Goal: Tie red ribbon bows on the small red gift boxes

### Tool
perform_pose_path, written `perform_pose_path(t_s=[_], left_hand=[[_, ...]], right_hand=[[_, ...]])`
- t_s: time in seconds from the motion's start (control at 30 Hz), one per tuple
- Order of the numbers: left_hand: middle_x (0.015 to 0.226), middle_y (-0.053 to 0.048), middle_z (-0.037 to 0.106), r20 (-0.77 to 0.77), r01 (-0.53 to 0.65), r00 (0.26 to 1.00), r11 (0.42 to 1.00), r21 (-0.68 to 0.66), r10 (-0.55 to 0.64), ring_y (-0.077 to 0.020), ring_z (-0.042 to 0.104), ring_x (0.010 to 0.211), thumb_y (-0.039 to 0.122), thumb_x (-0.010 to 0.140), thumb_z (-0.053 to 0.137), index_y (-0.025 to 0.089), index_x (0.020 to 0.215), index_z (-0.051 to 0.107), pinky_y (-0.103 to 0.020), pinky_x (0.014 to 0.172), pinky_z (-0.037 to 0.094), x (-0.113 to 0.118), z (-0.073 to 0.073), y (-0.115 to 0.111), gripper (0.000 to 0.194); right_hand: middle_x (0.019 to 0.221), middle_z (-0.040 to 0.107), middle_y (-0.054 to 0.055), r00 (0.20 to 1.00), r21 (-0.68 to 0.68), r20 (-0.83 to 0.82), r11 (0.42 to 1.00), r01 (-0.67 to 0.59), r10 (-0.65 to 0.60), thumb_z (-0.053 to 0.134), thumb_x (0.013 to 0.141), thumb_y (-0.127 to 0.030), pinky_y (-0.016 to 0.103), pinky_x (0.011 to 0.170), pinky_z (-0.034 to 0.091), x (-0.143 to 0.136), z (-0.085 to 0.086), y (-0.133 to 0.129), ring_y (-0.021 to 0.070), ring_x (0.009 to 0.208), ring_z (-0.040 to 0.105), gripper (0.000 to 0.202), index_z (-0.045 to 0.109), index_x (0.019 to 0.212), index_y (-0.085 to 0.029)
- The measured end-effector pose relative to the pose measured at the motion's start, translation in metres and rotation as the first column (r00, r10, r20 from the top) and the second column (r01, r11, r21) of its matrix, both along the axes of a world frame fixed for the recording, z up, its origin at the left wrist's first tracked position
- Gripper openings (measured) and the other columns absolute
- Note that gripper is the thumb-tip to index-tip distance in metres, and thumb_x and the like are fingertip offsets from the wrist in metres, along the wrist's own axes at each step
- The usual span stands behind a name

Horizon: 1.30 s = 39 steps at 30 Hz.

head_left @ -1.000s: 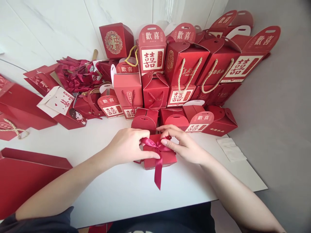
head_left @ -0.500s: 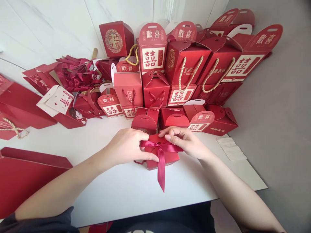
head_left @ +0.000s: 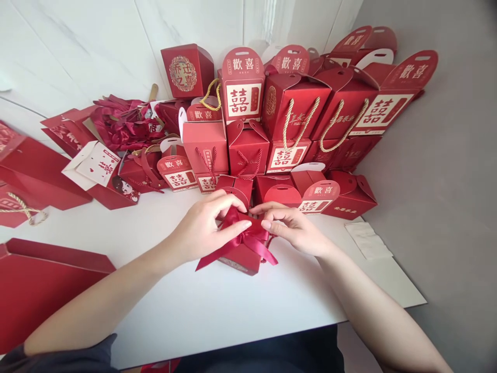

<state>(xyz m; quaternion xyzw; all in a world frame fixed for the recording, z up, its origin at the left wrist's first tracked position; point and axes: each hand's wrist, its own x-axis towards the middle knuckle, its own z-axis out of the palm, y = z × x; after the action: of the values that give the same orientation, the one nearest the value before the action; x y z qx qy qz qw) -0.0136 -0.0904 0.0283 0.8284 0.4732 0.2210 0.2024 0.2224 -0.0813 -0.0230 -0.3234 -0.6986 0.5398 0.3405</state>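
A small red box (head_left: pixel 243 259) sits turned at an angle on the white table, tied on top with a dark pink satin bow (head_left: pixel 248 241). One ribbon tail points to the lower left, another to the lower right. My left hand (head_left: pixel 207 223) is curled round the upper left of the box, its thumb in front over the bow and its fingers behind. On the upper right, my right hand (head_left: pixel 291 225) has its thumb near the bow and its index finger behind the top edge. The fingertips behind the box are partly hidden.
Stacked red gift boxes (head_left: pixel 298 114) with rope handles stand behind my hands. Further left are a pile of dark pink ribbon bows (head_left: pixel 122 124) and red bags. A large red box (head_left: pixel 42 295) lies front left. White tissue (head_left: pixel 368 241) rests at the right.
The small box has been turned, so its bow and ribbon tails now point to other sides. My left thumb has risen towards the box top. The view has tilted slightly up.
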Motion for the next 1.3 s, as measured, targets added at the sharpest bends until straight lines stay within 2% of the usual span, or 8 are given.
perform_pose_path(t_s=[0.27,0.43,0.63,0.73,0.8,0.9,1.03,1.3], left_hand=[[0.090,-0.001,0.049,-0.032,0.050,0.998,0.997,-0.057,-0.052,-0.0144,0.055,0.081,0.038,0.082,0.068,0.022,0.077,0.070,-0.030,0.078,0.047,0.003,-0.006,0.001,0.016],[0.093,-0.001,0.050,0.057,0.121,0.992,0.962,-0.244,-0.110,-0.0125,0.057,0.080,0.041,0.082,0.067,0.022,0.079,0.069,-0.028,0.077,0.050,-0.001,-0.012,0.004,0.020],[0.092,0.000,0.054,-0.010,0.120,0.992,0.966,-0.228,-0.126,-0.0129,0.057,0.080,0.042,0.081,0.067,0.022,0.085,0.069,-0.027,0.077,0.047,-0.008,-0.005,0.009,0.021],[0.092,0.000,0.056,-0.050,0.139,0.987,0.967,-0.214,-0.153,-0.0129,0.057,0.080,0.042,0.083,0.065,0.023,0.087,0.069,-0.025,0.074,0.045,-0.019,0.005,0.014,0.020],[0.091,-0.001,0.056,-0.059,0.155,0.983,0.964,-0.214,-0.171,-0.0123,0.056,0.078,0.042,0.083,0.064,0.022,0.083,0.070,-0.024,0.071,0.044,-0.026,0.010,0.019,0.020],[0.077,0.000,0.054,-0.075,0.166,0.979,0.957,-0.239,-0.188,-0.0107,0.051,0.068,0.043,0.083,0.064,0.019,0.071,0.068,-0.023,0.064,0.040,-0.031,0.009,0.024,0.027],[0.057,0.004,0.042,-0.017,0.179,0.980,0.917,-0.357,-0.198,-0.0077,0.035,0.052,0.043,0.086,0.058,0.016,0.058,0.054,-0.022,0.050,0.030,-0.027,0.003,0.027,0.039],[0.056,0.005,0.039,0.003,0.202,0.975,0.884,-0.422,-0.221,-0.0072,0.031,0.053,0.046,0.084,0.060,0.016,0.058,0.044,-0.022,0.050,0.026,-0.024,-0.002,0.029,0.043]], right_hand=[[0.136,0.051,0.006,0.997,0.062,0.059,0.997,-0.049,0.045,0.063,0.091,-0.041,0.037,0.093,0.053,-0.003,0.006,-0.008,0.0219,0.114,0.059,0.025,0.065,0.078,-0.019],[0.135,0.050,0.007,0.997,0.013,0.030,0.997,-0.070,0.070,0.053,0.097,-0.041,0.035,0.087,0.055,-0.003,-0.001,-0.003,0.0200,0.110,0.059,0.029,0.061,0.081,-0.019],[0.131,0.056,0.008,0.998,0.118,0.063,0.993,-0.026,0.019,0.052,0.098,-0.039,0.035,0.094,0.050,0.002,-0.001,0.002,0.0199,0.111,0.059,0.024,0.059,0.086,-0.019],[0.114,0.065,0.007,0.982,0.221,0.110,0.967,0.125,-0.152,0.055,0.096,-0.040,0.030,0.084,0.050,0.011,0.010,-0.001,0.0182,0.098,0.063,0.020,0.060,0.102,-0.022],[0.087,0.068,0.004,0.954,0.243,0.202,0.955,0.171,-0.222,0.055,0.095,-0.045,0.026,0.069,0.049,0.019,0.017,-0.002,0.0153,0.076,0.064,0.027,0.063,0.090,-0.020],[0.062,0.065,0.001,0.917,0.026,0.399,1.000,-0.009,-0.002,0.049,0.095,-0.056,0.024,0.053,0.044,0.026,0.022,-0.004,0.0119,0.053,0.057,0.048,0.063,0.068,-0.018],[0.059,0.067,0.001,0.857,-0.280,0.416,0.940,-0.196,0.303,0.052,0.090,-0.063,0.022,0.045,0.043,0.022,0.015,-0.004,0.0099,0.044,0.054,0.052,0.064,0.068,-0.017],[0.045,0.055,-0.005,0.866,-0.390,0.274,0.871,-0.298,0.418,0.056,0.091,-0.054,0.016,0.039,0.037,0.020,0.015,-0.002,0.0052,0.036,0.043,0.044,0.060,0.070,-0.016]])
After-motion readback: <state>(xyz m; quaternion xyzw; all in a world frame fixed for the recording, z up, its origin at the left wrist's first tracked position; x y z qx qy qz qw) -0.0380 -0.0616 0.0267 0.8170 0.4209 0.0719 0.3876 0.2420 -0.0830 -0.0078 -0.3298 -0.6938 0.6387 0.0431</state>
